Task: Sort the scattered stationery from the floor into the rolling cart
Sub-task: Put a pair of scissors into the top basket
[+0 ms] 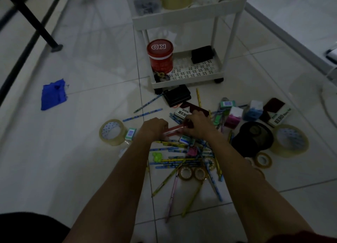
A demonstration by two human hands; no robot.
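Our left hand (155,128) and right hand (199,126) both grip one red pen (175,129) above pencils (165,149) on the floor (82,160). We count two large tape rolls (113,131) (290,140), two HERO boxes (184,111) (279,116), near the cart (187,82).

Red tin lid (160,47) reads KD; middle box (182,113) and right box (279,116) read HERO.

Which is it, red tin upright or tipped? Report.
Upright: the red tin stands on the cart's bottom shelf, lid on top.
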